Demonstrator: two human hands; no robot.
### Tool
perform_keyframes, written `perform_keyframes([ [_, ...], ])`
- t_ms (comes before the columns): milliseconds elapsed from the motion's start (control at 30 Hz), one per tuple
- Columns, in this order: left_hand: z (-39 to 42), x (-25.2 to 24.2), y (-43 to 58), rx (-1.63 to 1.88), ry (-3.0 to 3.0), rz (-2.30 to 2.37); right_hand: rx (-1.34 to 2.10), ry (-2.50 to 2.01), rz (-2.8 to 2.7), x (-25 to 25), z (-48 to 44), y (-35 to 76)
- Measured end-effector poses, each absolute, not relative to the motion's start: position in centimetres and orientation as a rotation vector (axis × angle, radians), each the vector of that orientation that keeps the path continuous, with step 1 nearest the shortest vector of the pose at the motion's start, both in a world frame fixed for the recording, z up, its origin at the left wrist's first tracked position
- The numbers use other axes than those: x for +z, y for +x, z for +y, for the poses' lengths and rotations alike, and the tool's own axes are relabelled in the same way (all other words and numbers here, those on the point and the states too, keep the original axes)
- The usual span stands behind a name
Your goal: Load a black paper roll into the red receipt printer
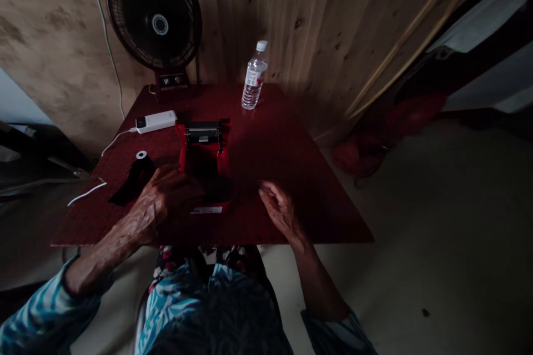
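The red-framed roller device [225,165] lies on the red tabletop [287,150] just in front of the seated person, probably so that both hands can reach it, with its black roller [204,132] at the far end. A roll of black tape [144,163] rests just left of it, its loose tail spread toward the near edge, perhaps kept there within easy reach. The white power bank [156,122], the water bottle [253,82] and the electric fan [154,22] stand farther back, which seems to leave the near part for handwork. The left hand [169,191] is bent over the device's left side; its fingertips are lost in shadow, so I cannot tell whether they grip anything. The right hand [278,205] is loosely curled, thumb near the fingers, apart from the device on its right, with nothing visible in it.
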State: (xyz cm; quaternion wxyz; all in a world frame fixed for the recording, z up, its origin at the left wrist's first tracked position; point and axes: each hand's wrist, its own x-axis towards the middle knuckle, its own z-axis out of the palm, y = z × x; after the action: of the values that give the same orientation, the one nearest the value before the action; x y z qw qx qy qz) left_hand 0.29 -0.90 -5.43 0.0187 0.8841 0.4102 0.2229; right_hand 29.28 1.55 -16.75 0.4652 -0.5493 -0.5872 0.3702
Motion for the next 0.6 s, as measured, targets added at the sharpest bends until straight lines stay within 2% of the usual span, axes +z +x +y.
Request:
perform_keyframes([
  [133, -1.9, -5.9, 0.3, 0.71, 2.807, 1.218, 0.964, -1.274, -1.397, -14.2, 3.3, 27.6],
  [333, -2.3, -6.4, 0.4, 0.755, 2.885, 1.238, 1.072, -0.962, -1.383, -10.0, 11.1, 22.6],
  [433, -2.6, -6.6, 0.4, 0.797, 2.864, 1.251, 1.096, -0.91, -1.404, -9.6, 12.2, 21.6],
  [600, -2.6, -7.0, 0.1, 0.854, 2.796, 1.187, 1.011, -0.944, -1.308, -11.4, 7.8, 21.5],
])
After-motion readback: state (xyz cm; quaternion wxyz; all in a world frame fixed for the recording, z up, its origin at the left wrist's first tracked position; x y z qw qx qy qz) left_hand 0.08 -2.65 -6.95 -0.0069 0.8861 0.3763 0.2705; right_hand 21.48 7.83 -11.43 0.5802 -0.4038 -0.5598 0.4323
